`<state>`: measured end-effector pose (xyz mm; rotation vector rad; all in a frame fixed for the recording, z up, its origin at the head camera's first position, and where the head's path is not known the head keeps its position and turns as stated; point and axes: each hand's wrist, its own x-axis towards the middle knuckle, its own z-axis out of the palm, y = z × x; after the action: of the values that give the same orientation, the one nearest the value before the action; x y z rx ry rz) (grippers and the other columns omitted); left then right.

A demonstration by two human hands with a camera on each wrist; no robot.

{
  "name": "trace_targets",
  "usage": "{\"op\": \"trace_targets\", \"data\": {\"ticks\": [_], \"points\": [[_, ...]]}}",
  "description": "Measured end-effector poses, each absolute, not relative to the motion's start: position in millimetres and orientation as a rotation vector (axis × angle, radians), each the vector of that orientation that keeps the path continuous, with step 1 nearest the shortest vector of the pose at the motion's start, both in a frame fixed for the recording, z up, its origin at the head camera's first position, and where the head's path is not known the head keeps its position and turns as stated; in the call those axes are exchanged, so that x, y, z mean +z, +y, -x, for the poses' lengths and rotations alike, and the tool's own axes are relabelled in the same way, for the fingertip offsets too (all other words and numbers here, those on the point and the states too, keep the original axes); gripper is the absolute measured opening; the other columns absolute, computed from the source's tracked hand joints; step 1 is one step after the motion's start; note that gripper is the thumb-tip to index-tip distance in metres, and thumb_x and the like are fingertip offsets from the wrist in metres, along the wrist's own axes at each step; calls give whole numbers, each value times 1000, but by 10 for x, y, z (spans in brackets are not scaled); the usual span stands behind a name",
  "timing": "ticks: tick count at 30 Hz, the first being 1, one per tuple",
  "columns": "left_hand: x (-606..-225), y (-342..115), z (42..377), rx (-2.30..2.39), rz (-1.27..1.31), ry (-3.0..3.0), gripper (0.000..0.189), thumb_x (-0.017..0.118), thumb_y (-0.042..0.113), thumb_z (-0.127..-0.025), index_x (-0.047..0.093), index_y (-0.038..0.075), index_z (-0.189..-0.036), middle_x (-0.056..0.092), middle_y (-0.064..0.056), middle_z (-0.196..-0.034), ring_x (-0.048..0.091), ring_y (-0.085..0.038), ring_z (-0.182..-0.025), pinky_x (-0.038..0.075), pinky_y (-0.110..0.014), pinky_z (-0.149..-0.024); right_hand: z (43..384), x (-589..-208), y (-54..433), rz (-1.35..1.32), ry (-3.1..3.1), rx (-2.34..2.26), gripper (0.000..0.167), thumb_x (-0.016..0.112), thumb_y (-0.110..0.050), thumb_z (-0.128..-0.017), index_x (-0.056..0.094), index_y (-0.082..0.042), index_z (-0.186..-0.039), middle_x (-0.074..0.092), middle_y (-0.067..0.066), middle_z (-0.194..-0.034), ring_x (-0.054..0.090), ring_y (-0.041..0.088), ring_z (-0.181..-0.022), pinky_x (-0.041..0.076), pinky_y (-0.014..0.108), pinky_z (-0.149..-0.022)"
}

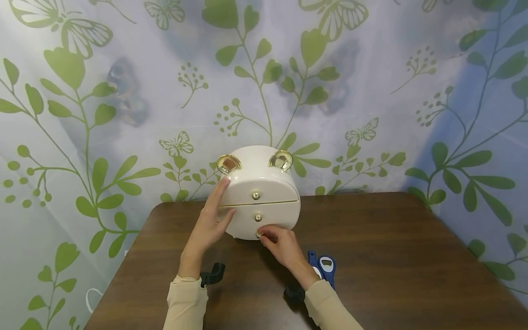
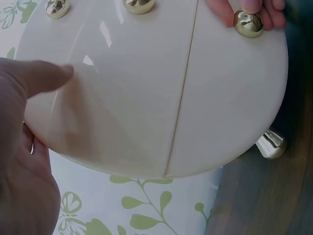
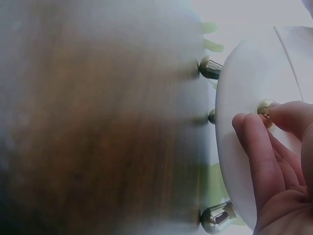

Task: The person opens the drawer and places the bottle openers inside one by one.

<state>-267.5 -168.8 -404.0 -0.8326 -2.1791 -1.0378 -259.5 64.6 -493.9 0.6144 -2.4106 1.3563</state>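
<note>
A white rounded cabinet (image 1: 280, 211) with gold ears and gold feet stands on the table, its front carrying gold knobs one above another. My left hand (image 1: 208, 227) rests along its left side with extended fingers, the thumb (image 2: 49, 77) over the front. Low on the front, my right hand (image 1: 284, 247) pinches the bottom drawer's knob (image 3: 265, 106) between thumb and fingers. In the left wrist view the lower drawer front looks flush with its neighbour, a thin seam between them.
Beside my right forearm lies a blue bottle opener (image 1: 327, 266), with another blue-handled tool (image 1: 312, 258) partly hidden by the arm. The brown table (image 1: 371, 238) reaches back to a leaf-patterned cloth (image 1: 371, 91). Black devices sit at both wrists.
</note>
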Motion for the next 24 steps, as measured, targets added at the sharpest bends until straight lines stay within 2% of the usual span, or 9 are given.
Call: {"op": "trace_targets", "data": {"ticks": [5, 24], "points": [[-4047, -1668, 2690, -976, 844, -2136, 78, 71, -8, -91, 34, 3, -160, 35, -16, -165, 31, -39, -153, 17, -21, -125, 2589, -4936, 662, -621, -2412, 1376, 16, 79, -7, -90, 79, -13, -106, 79, 2, -99, 76, 16, -88, 62, 31, -81], [-4038, -1653, 2672, -974, 792, -2150, 81, 70, -12, -90, 35, 7, -160, 37, -13, -165, 33, -36, -152, 18, -22, -124, 2383, -4923, 731, -715, -2451, 1434, 15, 78, -9, -92, 79, -13, -107, 78, -2, -97, 71, 6, -81, 60, 24, -77]]}}
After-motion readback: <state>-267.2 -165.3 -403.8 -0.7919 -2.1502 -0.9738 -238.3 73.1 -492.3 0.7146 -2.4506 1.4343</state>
